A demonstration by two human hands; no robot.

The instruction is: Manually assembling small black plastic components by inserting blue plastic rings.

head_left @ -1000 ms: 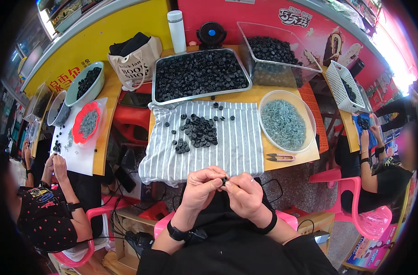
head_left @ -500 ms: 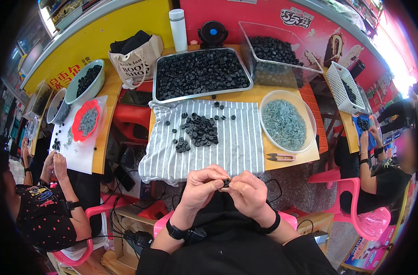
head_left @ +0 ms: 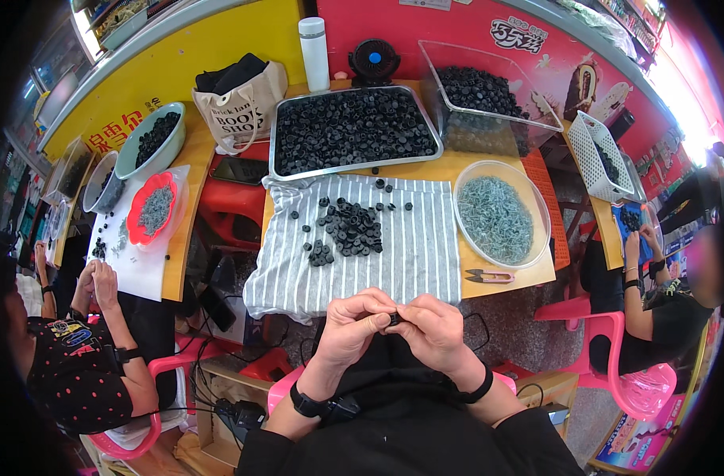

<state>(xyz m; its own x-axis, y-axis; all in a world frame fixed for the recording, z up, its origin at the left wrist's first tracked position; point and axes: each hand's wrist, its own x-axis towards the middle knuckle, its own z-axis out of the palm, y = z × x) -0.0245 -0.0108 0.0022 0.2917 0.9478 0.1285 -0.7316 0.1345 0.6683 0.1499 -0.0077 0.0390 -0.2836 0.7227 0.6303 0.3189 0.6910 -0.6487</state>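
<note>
Close in front of my body, at the near edge of the striped cloth (head_left: pixel 298 278), both hands meet around a small round black part (head_left: pixel 394 319). My left hand (head_left: pixel 352 324) pinches it between thumb and fingers. From the other side my right hand (head_left: pixel 429 327) grips it too, fingertips touching those of the left; whether it also holds a smaller piece is hidden. On the grey-and-white cloth lies a loose pile of similar black parts (head_left: pixel 352 228). Right of the cloth stand a round tub of small clear pieces (head_left: pixel 546 230) and pink-handled thread snips (head_left: pixel 491 276).
Behind the cloth are a metal tray (head_left: pixel 354 169) and a clear bin (head_left: pixel 489 119), both full of black parts. A fan (head_left: pixel 374 62), white bottle (head_left: pixel 313 55) and cloth bag (head_left: pixel 239 111) stand at the back. Co-workers sit at side tables left and right.
The view has shifted slightly, so the table things sit a little farther right. Both hands stay together on the black part, the right fingers curled a little differently.
</note>
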